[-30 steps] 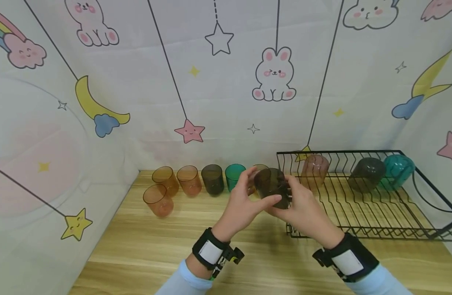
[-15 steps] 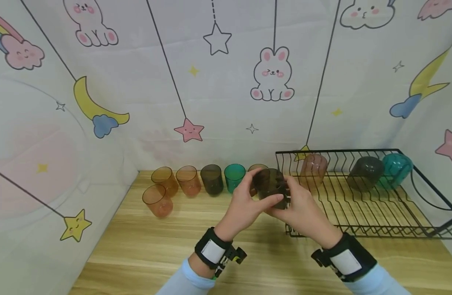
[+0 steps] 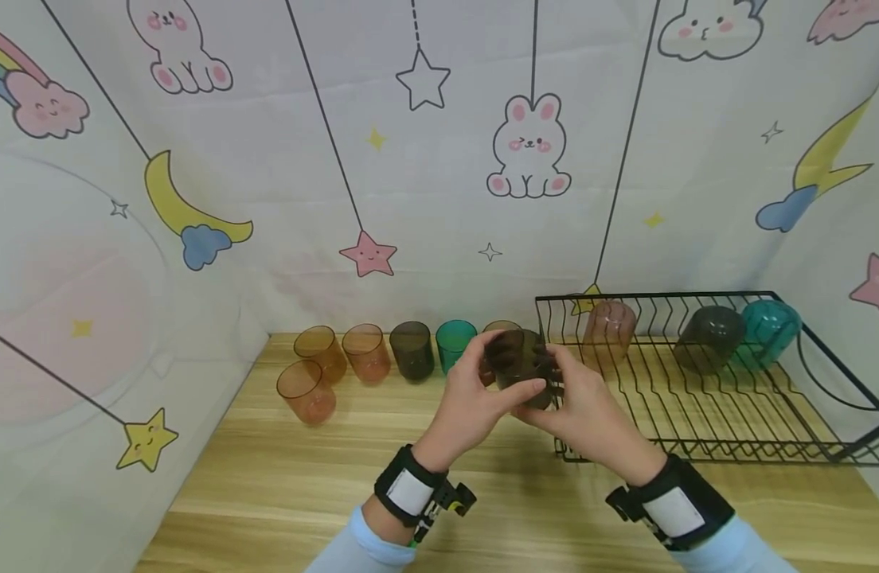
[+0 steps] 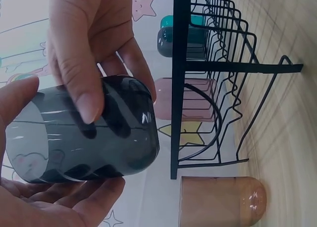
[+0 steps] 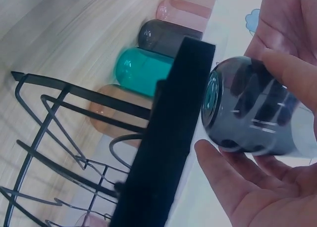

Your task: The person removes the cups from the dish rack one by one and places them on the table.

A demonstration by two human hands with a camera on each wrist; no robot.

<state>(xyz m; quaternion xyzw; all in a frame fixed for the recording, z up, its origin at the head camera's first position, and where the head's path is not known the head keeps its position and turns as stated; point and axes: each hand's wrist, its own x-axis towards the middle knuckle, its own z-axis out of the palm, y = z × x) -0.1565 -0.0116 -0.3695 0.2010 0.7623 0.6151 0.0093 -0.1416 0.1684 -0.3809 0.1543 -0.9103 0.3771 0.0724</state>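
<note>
A dark grey tumbler (image 3: 520,360) is held up in front of me between both hands, its mouth tilted upward in the head view. My left hand (image 3: 468,402) grips it from the left, thumb across the near side. From the right, my right hand (image 3: 590,407) holds it lower down, near the base. In the left wrist view the tumbler (image 4: 126,150) is see-through, with fingers showing behind its wall. Its rounded base faces the rack's dark bar in the right wrist view. Behind the hands, an amber tumbler (image 3: 502,325) is mostly hidden.
A black wire dish rack (image 3: 697,442) stands at the right, holding upturned pink (image 3: 611,328), grey (image 3: 710,338) and teal (image 3: 771,330) tumblers. Along the back left of the wooden table (image 3: 325,493) stand several upright coloured tumblers, including a green tumbler (image 3: 456,344) beside my left hand.
Both hands keep the grey tumbler at nearly the same spot, with only a slight shift left and a small turn. The other tumblers and the rack stay put.
</note>
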